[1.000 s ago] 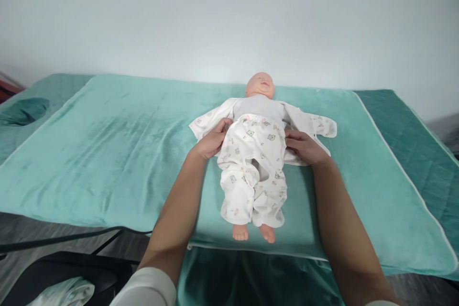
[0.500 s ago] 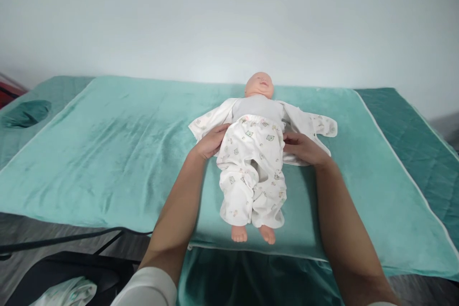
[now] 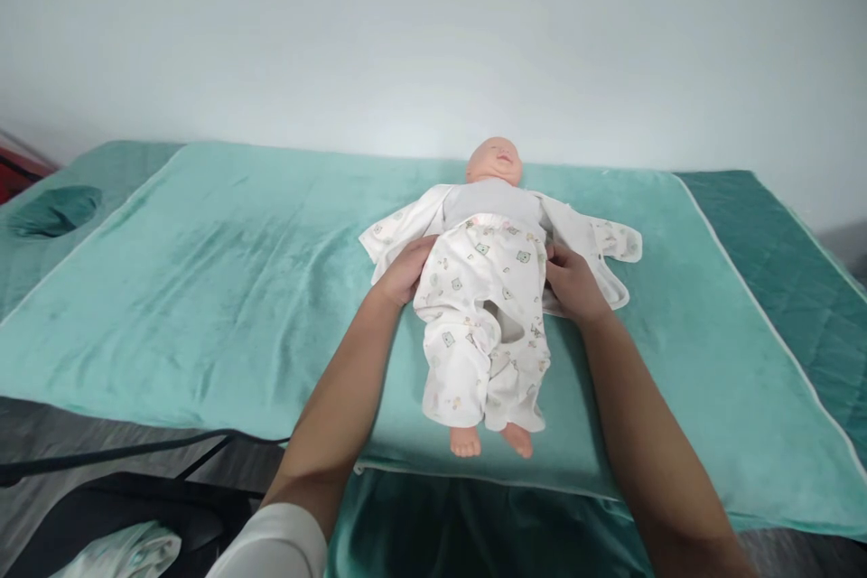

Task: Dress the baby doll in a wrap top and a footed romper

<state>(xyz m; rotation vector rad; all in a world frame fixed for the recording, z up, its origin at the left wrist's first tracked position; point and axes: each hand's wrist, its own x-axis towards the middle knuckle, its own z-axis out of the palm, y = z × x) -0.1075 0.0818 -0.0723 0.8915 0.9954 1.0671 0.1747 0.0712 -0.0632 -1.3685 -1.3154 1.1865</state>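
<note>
A baby doll point(image 3: 493, 161) lies on its back on a teal blanket point(image 3: 223, 289), head away from me, bare feet point(image 3: 491, 441) toward me. It wears white printed trousers point(image 3: 484, 325) and lies on an open white printed jacket point(image 3: 589, 239) spread out to both sides. My left hand point(image 3: 405, 271) grips the trousers' waist at the doll's left-of-view hip, fingers curled into the cloth. At the opposite hip my right hand point(image 3: 573, 283) holds the waist the same way. The grey torso point(image 3: 491, 197) shows above the waistband.
The blanket covers a darker quilted teal bed point(image 3: 778, 226) against a pale wall. A round face hole point(image 3: 54, 209) is in the bed at far left. A black cable point(image 3: 135, 447) and a folded printed cloth point(image 3: 122, 551) lie below the near left edge.
Both hands have drawn the trousers' waistband a little higher up the doll's torso. The right hand moved in closer to the hip, and the doll shifted slightly right.
</note>
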